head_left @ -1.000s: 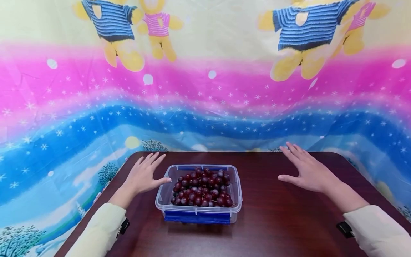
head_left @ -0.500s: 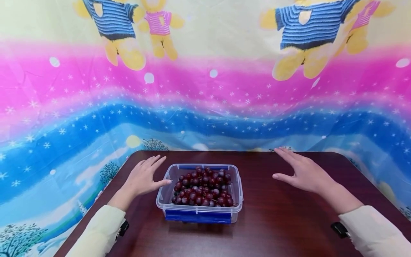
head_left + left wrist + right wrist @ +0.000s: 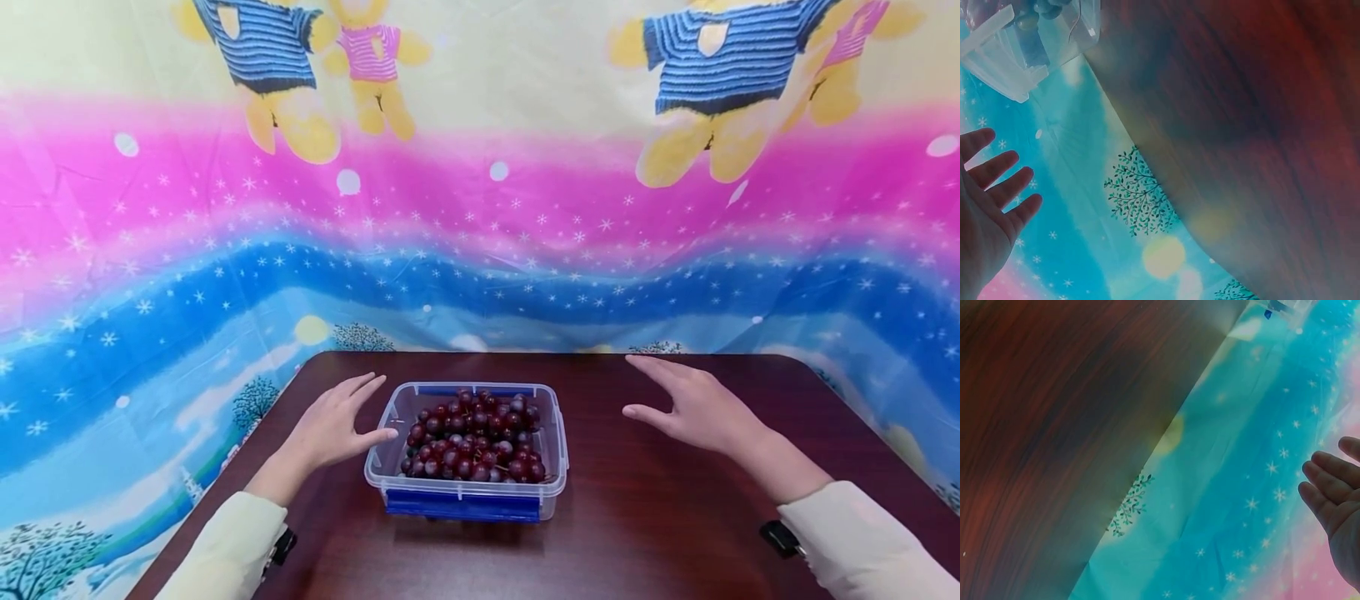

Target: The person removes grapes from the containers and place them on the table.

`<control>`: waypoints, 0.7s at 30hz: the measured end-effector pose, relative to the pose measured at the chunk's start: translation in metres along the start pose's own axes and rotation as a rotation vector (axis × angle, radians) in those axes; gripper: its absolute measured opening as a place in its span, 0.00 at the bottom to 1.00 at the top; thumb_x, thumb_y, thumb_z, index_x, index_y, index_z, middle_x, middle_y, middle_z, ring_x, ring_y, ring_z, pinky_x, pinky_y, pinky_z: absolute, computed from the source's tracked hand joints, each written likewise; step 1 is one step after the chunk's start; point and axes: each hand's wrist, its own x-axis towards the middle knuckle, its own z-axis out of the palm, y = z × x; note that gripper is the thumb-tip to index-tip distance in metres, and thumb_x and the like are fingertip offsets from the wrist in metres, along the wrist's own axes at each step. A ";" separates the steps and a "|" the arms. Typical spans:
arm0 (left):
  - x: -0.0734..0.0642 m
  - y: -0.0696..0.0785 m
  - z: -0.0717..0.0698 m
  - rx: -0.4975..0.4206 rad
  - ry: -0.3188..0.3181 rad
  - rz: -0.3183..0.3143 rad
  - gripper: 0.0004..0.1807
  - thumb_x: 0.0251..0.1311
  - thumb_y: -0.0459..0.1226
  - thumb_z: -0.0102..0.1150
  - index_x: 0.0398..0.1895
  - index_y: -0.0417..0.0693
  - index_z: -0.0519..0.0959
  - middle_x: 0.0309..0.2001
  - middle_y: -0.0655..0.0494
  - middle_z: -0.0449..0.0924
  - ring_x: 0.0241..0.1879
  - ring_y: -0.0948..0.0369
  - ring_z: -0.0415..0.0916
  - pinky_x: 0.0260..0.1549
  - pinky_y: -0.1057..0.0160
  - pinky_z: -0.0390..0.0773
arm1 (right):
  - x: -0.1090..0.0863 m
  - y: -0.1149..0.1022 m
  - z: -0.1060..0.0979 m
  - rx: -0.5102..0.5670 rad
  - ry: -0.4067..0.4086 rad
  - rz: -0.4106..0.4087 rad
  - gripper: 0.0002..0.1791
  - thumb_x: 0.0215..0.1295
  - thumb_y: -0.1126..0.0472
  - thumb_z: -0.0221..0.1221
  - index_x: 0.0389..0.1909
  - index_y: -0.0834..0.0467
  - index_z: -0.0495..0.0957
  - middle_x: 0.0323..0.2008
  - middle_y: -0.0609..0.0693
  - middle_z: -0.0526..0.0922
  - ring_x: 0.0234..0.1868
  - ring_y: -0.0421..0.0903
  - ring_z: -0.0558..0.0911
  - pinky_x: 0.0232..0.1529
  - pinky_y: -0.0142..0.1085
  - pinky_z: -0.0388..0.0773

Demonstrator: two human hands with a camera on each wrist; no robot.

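Observation:
A clear plastic container (image 3: pixel 377 467) with a blue clip on its front side stands on the table, lidless. Dark red grapes (image 3: pixel 472 437) fill much of it. My left hand (image 3: pixel 326 429) hovers beside the container's left side, fingers spread and thumb pointing toward the rim; whether the thumb touches it I cannot tell. On the right, my right hand (image 3: pixel 705 412) is held in the air with its fingers extended, well apart from the container. Neither hand holds anything. In the left wrist view, the left hand's fingers (image 3: pixel 1004 175) are straight, below a corner of the container.
The dark wooden table (image 3: pixel 622 533) has rounded far corners. Behind it and along its sides hangs a printed cloth (image 3: pixel 495 217) with bears and snowflakes. A black wrist device (image 3: pixel 782 538) shows at the right sleeve, another (image 3: pixel 281 546) at the left.
My right hand has moved left and slightly down, nearer to the container. My left hand has lowered slightly. The container and grapes have stayed in place.

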 end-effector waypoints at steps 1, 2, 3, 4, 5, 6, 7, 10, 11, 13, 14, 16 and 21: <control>-0.002 0.000 0.000 -0.012 -0.003 -0.004 0.49 0.51 0.66 0.60 0.70 0.45 0.67 0.66 0.41 0.67 0.65 0.43 0.64 0.61 0.39 0.64 | 0.000 -0.001 0.001 0.002 -0.005 0.001 0.41 0.57 0.40 0.66 0.67 0.57 0.69 0.60 0.61 0.76 0.56 0.61 0.77 0.53 0.58 0.73; -0.004 0.001 0.000 -0.023 -0.003 -0.004 0.49 0.52 0.66 0.60 0.69 0.45 0.67 0.66 0.42 0.67 0.65 0.43 0.64 0.61 0.39 0.63 | 0.001 -0.002 0.002 0.004 -0.009 0.001 0.41 0.57 0.40 0.66 0.67 0.58 0.69 0.60 0.61 0.76 0.56 0.61 0.77 0.53 0.58 0.73; -0.005 0.001 0.000 -0.034 -0.004 -0.004 0.48 0.52 0.66 0.61 0.69 0.45 0.68 0.67 0.42 0.67 0.65 0.44 0.64 0.61 0.39 0.63 | 0.001 -0.003 0.003 0.006 -0.014 0.000 0.41 0.57 0.40 0.66 0.67 0.58 0.69 0.60 0.61 0.76 0.56 0.61 0.77 0.53 0.58 0.73; -0.007 0.002 0.001 -0.045 -0.001 -0.001 0.48 0.52 0.65 0.61 0.69 0.45 0.68 0.67 0.43 0.67 0.65 0.44 0.64 0.61 0.40 0.63 | 0.002 -0.004 0.004 0.008 -0.014 -0.003 0.41 0.57 0.40 0.66 0.67 0.59 0.69 0.60 0.61 0.76 0.56 0.61 0.77 0.53 0.58 0.73; -0.009 0.002 0.001 -0.056 0.001 0.003 0.48 0.52 0.65 0.62 0.69 0.45 0.68 0.67 0.43 0.67 0.65 0.44 0.64 0.61 0.40 0.63 | 0.002 -0.005 0.006 0.009 -0.017 -0.005 0.42 0.57 0.40 0.66 0.67 0.59 0.69 0.60 0.61 0.76 0.56 0.61 0.77 0.53 0.58 0.73; -0.011 0.003 0.001 -0.067 0.008 0.011 0.47 0.52 0.64 0.62 0.69 0.44 0.68 0.67 0.44 0.68 0.65 0.44 0.64 0.61 0.40 0.64 | 0.003 -0.006 0.007 0.010 -0.018 -0.011 0.42 0.57 0.40 0.66 0.67 0.59 0.69 0.60 0.61 0.76 0.56 0.61 0.77 0.54 0.57 0.73; -0.013 0.003 0.002 -0.075 0.016 0.020 0.46 0.52 0.63 0.63 0.69 0.44 0.68 0.66 0.44 0.68 0.65 0.44 0.65 0.61 0.40 0.64 | 0.004 -0.007 0.008 0.011 -0.016 -0.016 0.42 0.56 0.40 0.66 0.66 0.59 0.69 0.60 0.61 0.75 0.57 0.60 0.77 0.54 0.57 0.73; -0.019 0.005 0.004 -0.102 0.035 0.036 0.45 0.52 0.61 0.65 0.68 0.43 0.69 0.65 0.44 0.70 0.64 0.44 0.66 0.60 0.40 0.65 | 0.007 -0.011 0.011 0.015 -0.005 -0.039 0.42 0.55 0.41 0.67 0.66 0.59 0.69 0.60 0.60 0.75 0.57 0.59 0.77 0.54 0.56 0.74; -0.021 0.006 0.005 -0.112 0.038 0.038 0.45 0.52 0.60 0.65 0.68 0.43 0.69 0.65 0.45 0.70 0.63 0.44 0.67 0.60 0.40 0.66 | 0.008 -0.012 0.012 0.018 -0.004 -0.046 0.42 0.55 0.41 0.68 0.66 0.59 0.69 0.60 0.60 0.75 0.57 0.59 0.77 0.54 0.56 0.74; -0.024 0.006 0.007 -0.138 0.041 0.040 0.43 0.52 0.57 0.67 0.68 0.44 0.70 0.65 0.46 0.71 0.63 0.44 0.67 0.59 0.39 0.66 | 0.010 -0.015 0.013 0.023 -0.001 -0.057 0.42 0.55 0.41 0.68 0.66 0.59 0.70 0.60 0.60 0.75 0.57 0.59 0.77 0.54 0.56 0.74; -0.026 0.006 0.008 -0.152 0.041 0.040 0.43 0.52 0.57 0.67 0.68 0.44 0.70 0.65 0.46 0.71 0.63 0.45 0.67 0.59 0.39 0.66 | 0.012 -0.016 0.014 0.025 0.001 -0.063 0.42 0.55 0.41 0.68 0.66 0.59 0.70 0.60 0.60 0.75 0.57 0.59 0.77 0.54 0.55 0.74; -0.029 0.006 0.010 -0.171 0.042 0.045 0.42 0.52 0.55 0.67 0.68 0.45 0.69 0.65 0.47 0.71 0.63 0.45 0.68 0.59 0.39 0.66 | 0.014 -0.020 0.014 0.030 -0.004 -0.068 0.42 0.55 0.41 0.68 0.66 0.59 0.70 0.61 0.60 0.75 0.58 0.59 0.77 0.55 0.55 0.73; -0.034 0.007 0.013 -0.207 0.049 0.072 0.41 0.53 0.53 0.67 0.68 0.45 0.69 0.64 0.47 0.71 0.62 0.45 0.68 0.58 0.38 0.67 | 0.019 -0.027 0.017 0.043 -0.035 -0.069 0.42 0.57 0.39 0.66 0.67 0.59 0.69 0.62 0.60 0.74 0.60 0.59 0.75 0.57 0.55 0.72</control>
